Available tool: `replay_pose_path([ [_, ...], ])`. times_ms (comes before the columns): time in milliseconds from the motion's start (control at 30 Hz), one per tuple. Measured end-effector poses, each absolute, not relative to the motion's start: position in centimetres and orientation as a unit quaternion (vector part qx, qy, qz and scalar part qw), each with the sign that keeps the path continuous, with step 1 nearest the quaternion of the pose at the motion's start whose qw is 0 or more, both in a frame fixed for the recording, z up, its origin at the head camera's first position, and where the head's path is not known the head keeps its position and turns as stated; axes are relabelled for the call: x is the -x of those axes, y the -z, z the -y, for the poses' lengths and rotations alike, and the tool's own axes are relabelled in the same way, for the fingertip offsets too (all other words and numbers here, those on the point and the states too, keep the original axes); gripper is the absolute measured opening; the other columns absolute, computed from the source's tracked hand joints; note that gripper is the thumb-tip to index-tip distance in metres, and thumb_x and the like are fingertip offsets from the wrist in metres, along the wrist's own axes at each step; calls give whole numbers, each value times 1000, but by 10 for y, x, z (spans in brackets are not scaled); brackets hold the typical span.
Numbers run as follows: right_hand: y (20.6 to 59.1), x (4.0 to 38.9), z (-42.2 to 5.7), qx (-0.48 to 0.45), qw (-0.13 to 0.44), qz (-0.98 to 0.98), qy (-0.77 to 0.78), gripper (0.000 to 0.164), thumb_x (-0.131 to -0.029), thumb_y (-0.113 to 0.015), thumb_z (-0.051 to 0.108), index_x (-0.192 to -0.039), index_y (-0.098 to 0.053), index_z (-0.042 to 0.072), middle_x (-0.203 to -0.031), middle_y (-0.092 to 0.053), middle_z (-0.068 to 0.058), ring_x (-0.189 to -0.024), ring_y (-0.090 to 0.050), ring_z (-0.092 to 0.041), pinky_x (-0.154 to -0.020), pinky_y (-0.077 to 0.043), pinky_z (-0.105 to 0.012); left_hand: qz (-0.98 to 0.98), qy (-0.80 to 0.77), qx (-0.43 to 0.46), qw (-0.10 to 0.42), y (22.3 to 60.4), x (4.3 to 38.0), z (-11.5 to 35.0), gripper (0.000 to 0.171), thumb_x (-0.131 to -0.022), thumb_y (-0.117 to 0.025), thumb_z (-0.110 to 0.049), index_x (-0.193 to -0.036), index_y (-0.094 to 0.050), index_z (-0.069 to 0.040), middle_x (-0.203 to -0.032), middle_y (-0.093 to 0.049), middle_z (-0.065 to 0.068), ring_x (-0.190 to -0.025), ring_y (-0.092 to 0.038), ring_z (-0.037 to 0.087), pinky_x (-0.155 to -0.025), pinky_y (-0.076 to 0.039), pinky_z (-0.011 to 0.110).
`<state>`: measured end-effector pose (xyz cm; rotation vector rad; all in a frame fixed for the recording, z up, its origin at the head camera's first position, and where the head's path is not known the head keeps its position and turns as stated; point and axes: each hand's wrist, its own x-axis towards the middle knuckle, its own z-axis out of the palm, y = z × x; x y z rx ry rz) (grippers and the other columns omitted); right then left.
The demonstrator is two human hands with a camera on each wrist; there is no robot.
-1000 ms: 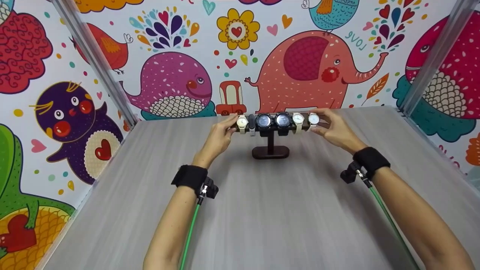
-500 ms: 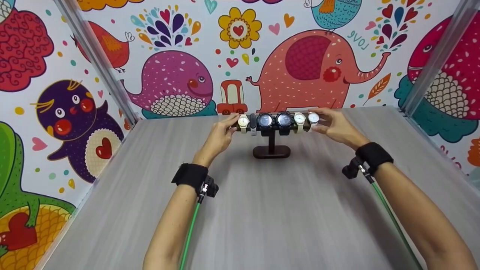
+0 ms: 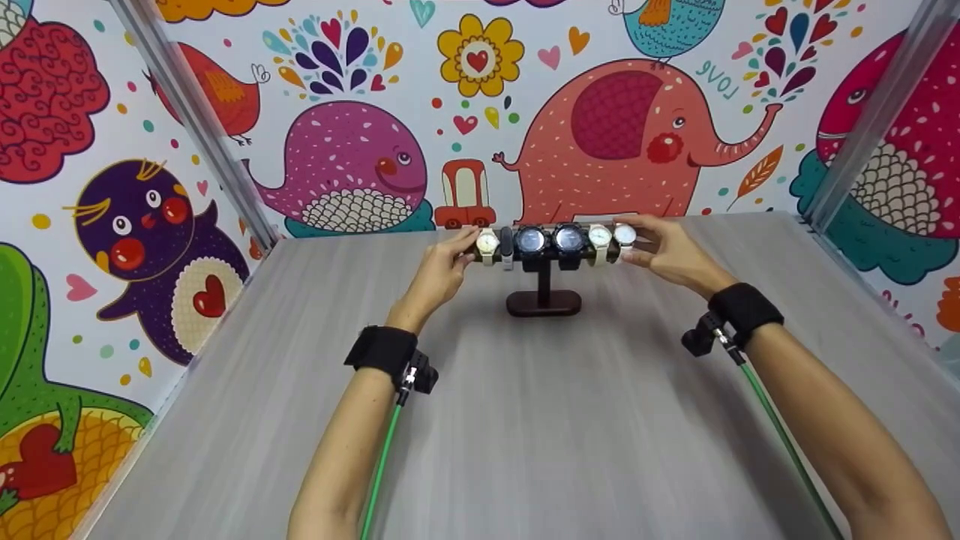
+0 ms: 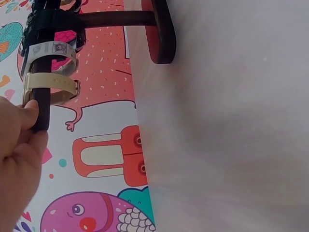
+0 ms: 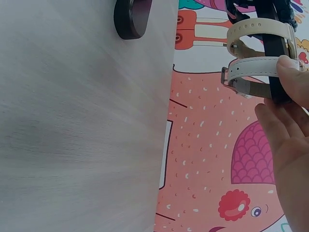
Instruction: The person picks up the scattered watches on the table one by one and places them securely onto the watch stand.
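Observation:
A dark brown watch stand (image 3: 544, 303) stands on the grey table, its crossbar carrying a row of several wristwatches. My left hand (image 3: 439, 274) grips the bar's left end, thumb on the dark wood in the left wrist view, beside a cream-strapped watch (image 4: 53, 81). At the other end my right hand (image 3: 675, 255) pinches a white-strapped wristwatch (image 5: 256, 66), thumb on its strap and fingers near the bar's tip. Next to that watch hangs a cream-strapped one (image 3: 599, 237). Two black watches (image 3: 531, 240) fill the middle, with a slim dark-faced band (image 3: 507, 241) to their left.
The grey table (image 3: 495, 420) reaches back to a wall (image 3: 480, 135) printed with cartoon animals. Metal posts (image 3: 202, 142) stand at both corners. Black wrist straps (image 3: 382, 351) with small cameras and green cables (image 3: 784, 435) sit on both arms.
My right hand and the white-strapped watch have shifted slightly left along the bar in the last half second. The left hand keeps its hold; the view tilted a little earlier.

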<state>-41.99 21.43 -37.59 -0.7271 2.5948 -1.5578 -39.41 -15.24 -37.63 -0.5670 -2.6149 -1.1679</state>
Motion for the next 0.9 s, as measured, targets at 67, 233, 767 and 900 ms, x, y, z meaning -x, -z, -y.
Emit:
replay_pose_path([
  [67,375,420,-212,233,18,-830,506,58,-93,-64,-3,-148,-45,3,-149,-49,-21,-142,-44,-40,-88,-49,-6,891,395,193,112,376,394,153,46,-99,-53,5,-145,-49,-2,-154,-46,12,-145,-43,28,-116,-40,37],
  [233,376,422,-207,236,19,-836,496,60,-94,-64,-2,-150,-44,4,-150,-48,-21,-143,-42,-42,-89,-49,-7,894,391,187,114,375,392,156,46,-99,-54,5,-144,-49,-2,-154,-45,12,-145,-42,28,-117,-39,37],
  [767,377,423,-207,228,32,-829,509,59,-93,-65,-1,-149,-45,4,-146,-52,-21,-142,-45,-39,-94,-52,-14,884,411,184,124,381,395,156,46,-98,-55,5,-143,-50,-2,-153,-47,11,-145,-42,27,-118,-38,36],
  [900,374,422,-211,227,39,-846,480,61,-94,-67,5,-150,-44,8,-149,-50,-19,-144,-42,-40,-108,-50,-38,890,401,187,112,379,396,155,46,-99,-53,4,-145,-48,-1,-155,-44,10,-146,-40,26,-119,-36,36],
])
